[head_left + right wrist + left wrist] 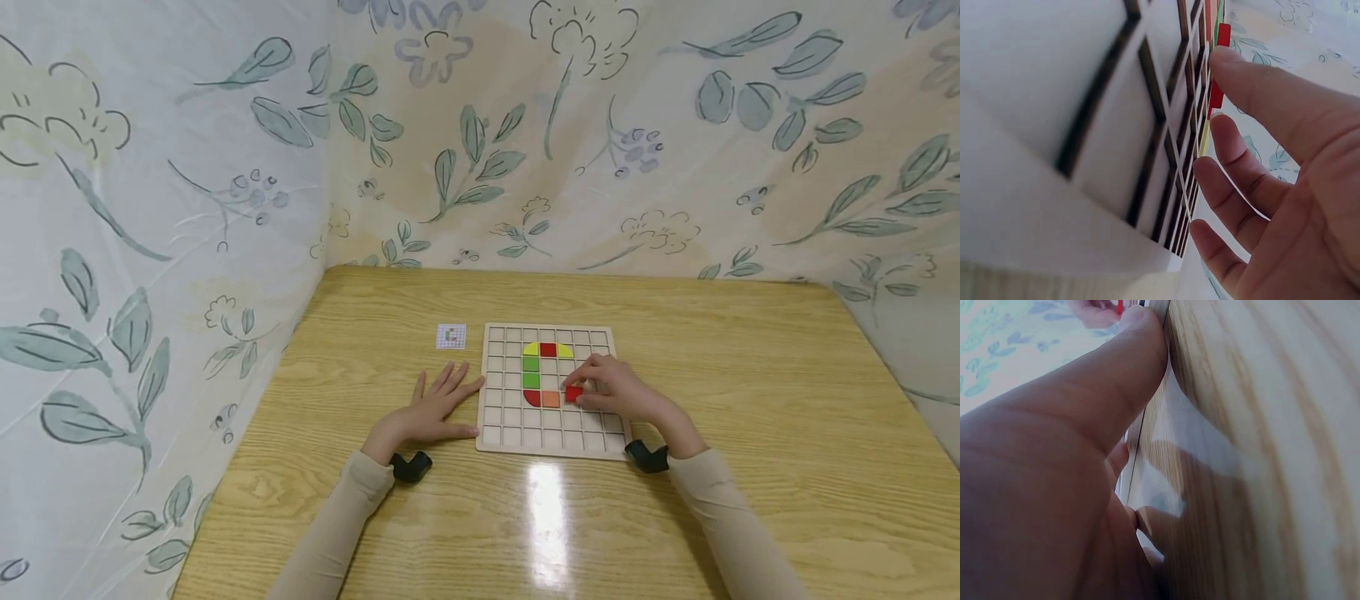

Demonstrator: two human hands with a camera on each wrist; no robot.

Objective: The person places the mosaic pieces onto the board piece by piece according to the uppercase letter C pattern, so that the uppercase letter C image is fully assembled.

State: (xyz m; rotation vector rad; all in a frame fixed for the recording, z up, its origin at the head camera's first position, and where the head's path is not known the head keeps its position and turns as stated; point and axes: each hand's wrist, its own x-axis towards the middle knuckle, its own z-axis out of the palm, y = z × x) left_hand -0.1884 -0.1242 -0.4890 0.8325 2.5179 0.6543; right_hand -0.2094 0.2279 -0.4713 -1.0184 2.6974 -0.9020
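A wooden grid board (517, 442) lies on the table with coloured tiles in its cells. My right hand (618, 390) is over the board's right half and pinches a red square tile (573, 394) between thumb and index finger. In the right wrist view this red tile (1217, 95) shows between those fingertips, close over the grid. Just left of it sits an orange square tile (551, 399). My left hand (431, 412) rests on the table, fingers spread, with fingertips at the board's left edge. Its thumb (1138, 337) is against that edge in the left wrist view.
A dark red rounded tile (532, 398), green squares (531, 364), yellow rounded tiles (566, 352) and another red square (548, 350) form an outline on the board. A small printed pattern card (451, 337) lies beyond my left hand. Flowered cloth (480, 167) hangs behind the table.
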